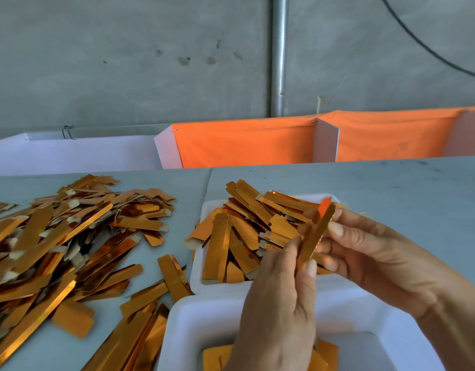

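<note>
Nearest me, a white foam tray (193,330) lies partly hidden under my left hand (279,303). That hand pinches the lower end of one gold strip (315,236), and my right hand (378,253) pinches its upper part. They hold it over a second tray (201,279) heaped with the same strips. A loose pile (57,236) sprawls on the grey table (391,188) to the left. Beyond the table's far edge hang orange cloth (244,145) and white boards (70,153). Behind them are a concrete wall (124,62), a metal pipe (280,54) and a black cable (423,46).
</note>
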`<state>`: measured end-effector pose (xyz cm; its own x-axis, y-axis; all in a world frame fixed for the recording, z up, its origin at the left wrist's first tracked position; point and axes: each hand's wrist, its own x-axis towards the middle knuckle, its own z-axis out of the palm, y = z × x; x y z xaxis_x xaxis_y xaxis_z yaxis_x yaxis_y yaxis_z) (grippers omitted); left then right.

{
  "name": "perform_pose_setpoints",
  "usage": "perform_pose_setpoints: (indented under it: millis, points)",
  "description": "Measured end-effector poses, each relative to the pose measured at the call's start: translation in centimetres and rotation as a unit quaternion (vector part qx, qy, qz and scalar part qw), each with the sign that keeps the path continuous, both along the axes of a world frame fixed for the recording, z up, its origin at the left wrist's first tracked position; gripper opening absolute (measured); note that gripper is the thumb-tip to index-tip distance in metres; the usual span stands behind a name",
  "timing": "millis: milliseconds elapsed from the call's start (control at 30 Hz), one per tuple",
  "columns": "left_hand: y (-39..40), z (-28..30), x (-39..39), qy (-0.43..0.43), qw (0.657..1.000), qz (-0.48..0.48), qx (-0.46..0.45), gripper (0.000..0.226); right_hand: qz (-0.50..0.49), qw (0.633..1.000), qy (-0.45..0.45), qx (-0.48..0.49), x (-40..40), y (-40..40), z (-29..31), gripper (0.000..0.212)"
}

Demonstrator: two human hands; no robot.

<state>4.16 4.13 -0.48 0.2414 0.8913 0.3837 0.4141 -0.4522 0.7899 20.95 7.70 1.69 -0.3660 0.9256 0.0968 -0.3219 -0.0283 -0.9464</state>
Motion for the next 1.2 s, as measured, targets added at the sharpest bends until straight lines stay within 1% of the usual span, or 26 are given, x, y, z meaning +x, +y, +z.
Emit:
perform_pose_setpoints:
  millis: [167,267,333,433,467,533,567,600,667,700,733,800,867,900,933,1067,1133,1167,1200]
  points:
    - [0.0,-0.2,0.0,0.019,0.999,0.029,0.025,0.058,-0.022,1.000,-0.007,-0.004,0.1,-0.2,0.2,0.050]
    - [0.0,-0.4,0.0,0.029,0.999,0.022,0.024,0.048,-0.047,0.998,-0.029,-0.002,0.0,-0.2,0.2,0.057]
    - [0.2,-0.4,-0.3,0.006,1.000,0.018,0.001,0.038,-0.057,0.998,-0.039,0.003,-0.2,-0.2,0.3,0.051]
    - [0.2,-0.1,-0.8,-0.070,0.994,-0.010,-0.079,0.025,-0.073,0.996,-0.043,0.017,-0.2,-0.3,0.5,0.060]
    - [0.2,-0.1,-0.9,-0.087,0.990,-0.029,-0.105,0.025,-0.079,0.995,-0.052,0.024,-0.2,-0.4,0.6,0.055]
    - [-0.1,0.2,-0.9,-0.091,0.985,-0.061,-0.136,0.025,-0.102,0.993,-0.063,0.022,0.0,-0.4,0.7,0.029]
    - [-0.2,0.2,-0.9,-0.085,0.985,-0.059,-0.137,0.028,-0.120,0.991,-0.063,0.014,0.1,-0.4,0.8,0.020]
    - [-0.3,0.2,-0.8,-0.058,0.990,-0.036,-0.122,0.035,-0.135,0.989,-0.066,0.007,0.1,-0.5,0.8,0.018]
    - [-0.4,0.2,-0.6,0.042,0.998,0.035,-0.038,0.052,-0.150,0.985,-0.082,0.002,0.1,-0.5,0.8,0.017]
    - [-0.5,0.2,-0.6,0.091,0.994,0.059,0.010,0.057,-0.153,0.984,-0.090,0.003,0.0,-0.6,0.8,0.017]
    - [-0.5,0.3,-0.5,0.118,0.990,0.075,0.036,0.060,-0.154,0.983,-0.098,0.004,0.0,-0.7,0.9,0.016]
    - [-0.5,0.5,-0.5,0.151,0.983,0.093,0.049,0.066,-0.156,0.981,-0.113,0.006,-0.2,-0.8,0.9,0.016]
    - [-0.4,0.7,-0.5,0.234,0.962,0.110,0.085,0.070,-0.153,0.981,-0.120,0.004,-0.2,-0.9,0.9,0.016]
    - [-0.3,0.7,-0.6,0.254,0.953,0.125,0.107,0.070,-0.146,0.982,-0.120,0.003,-0.3,-0.9,1.0,0.017]
    - [-0.2,0.6,-0.7,0.250,0.949,0.139,0.133,0.070,-0.137,0.983,-0.121,0.002,-0.4,-1.0,1.1,0.017]
    - [-0.1,0.1,-0.8,0.266,0.935,0.150,0.180,0.068,-0.100,0.988,-0.116,-0.013,-0.2,-1.0,1.2,0.017]
    - [0.1,-0.2,-0.8,0.268,0.933,0.158,0.179,0.060,-0.088,0.990,-0.113,-0.015,0.0,-0.9,1.1,0.016]
    - [0.1,-0.1,-0.9,0.258,0.940,0.153,0.164,0.056,-0.082,0.991,-0.108,-0.015,0.1,-0.9,1.1,0.013]
    - [-0.1,0.3,-1.0,0.232,0.954,0.141,0.131,0.052,-0.076,0.992,-0.099,-0.016,0.1,-0.8,1.0,0.011]
